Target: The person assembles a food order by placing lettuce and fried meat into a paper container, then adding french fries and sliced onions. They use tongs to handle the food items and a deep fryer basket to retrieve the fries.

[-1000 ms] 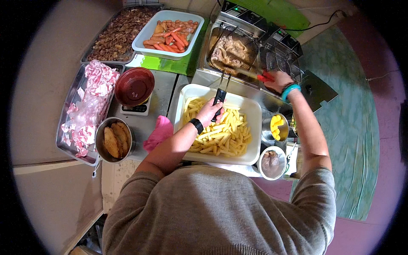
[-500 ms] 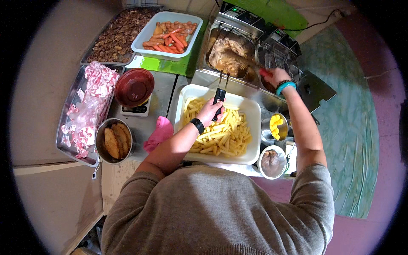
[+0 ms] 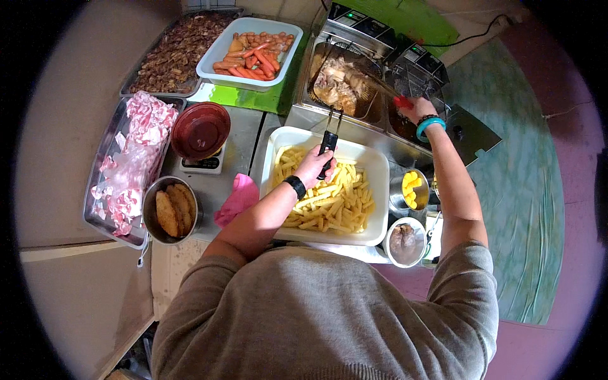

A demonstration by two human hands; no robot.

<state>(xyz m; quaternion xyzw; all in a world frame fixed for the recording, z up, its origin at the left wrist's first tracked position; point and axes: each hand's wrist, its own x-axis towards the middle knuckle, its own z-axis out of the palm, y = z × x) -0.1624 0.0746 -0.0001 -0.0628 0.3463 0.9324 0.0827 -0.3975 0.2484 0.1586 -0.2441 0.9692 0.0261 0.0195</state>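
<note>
Both your hands are engaged at the fryer (image 3: pixel 367 130), one steadying, one apparently stirring.

Your left hand (image 3: pixel 313 166) is wrapped around the black handle (image 3: pixel 327 151) of the wire basket (image 3: pixel 360 58); the meat (image 3: pixel 334 87) sits in that basket, just beyond those fingers. Your right hand (image 3: pixel 419 112) is closed around a red-handled utensil (image 3: pixel 401 102), whose shaft runs leftward from your fingers to the meat; its blurred tip hides whether it touches. Below your left fingers lie fries (image 3: pixel 335 201) in a white tray (image 3: pixel 382 174). The step looks like loosening or turning the meat; the next move seems to call for a firm left grip and controlled utensil strokes within the basket.
</note>
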